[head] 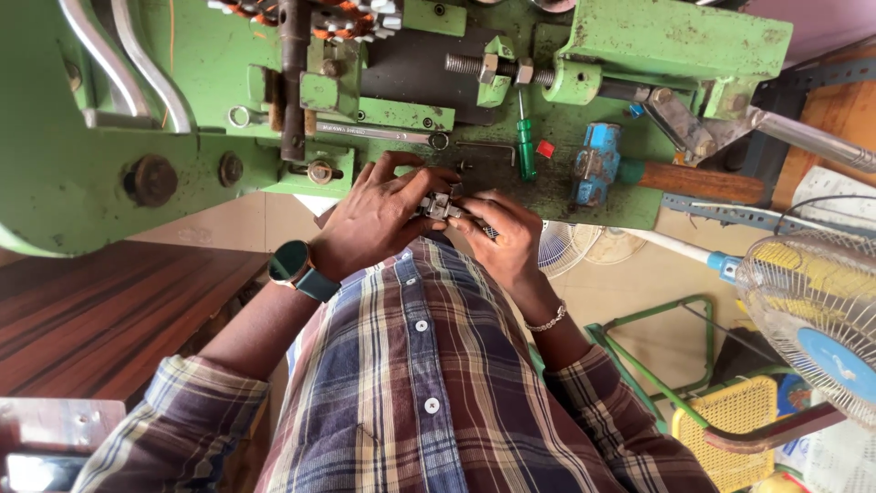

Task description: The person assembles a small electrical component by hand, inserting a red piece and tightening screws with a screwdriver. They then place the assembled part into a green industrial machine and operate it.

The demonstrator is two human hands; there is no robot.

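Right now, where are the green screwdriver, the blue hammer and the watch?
green screwdriver [526,151], head view, on its green handle.
blue hammer [595,162], head view, on its blue head.
watch [290,261], head view, on its round face.

A small metal part [440,206], silver-grey and blocky with dark recesses, is pinched between the fingertips of both hands, the left hand [374,219] on one end and the right hand [506,237] on the other. It lies roughly level across the grip. Finer detail is too small to tell.
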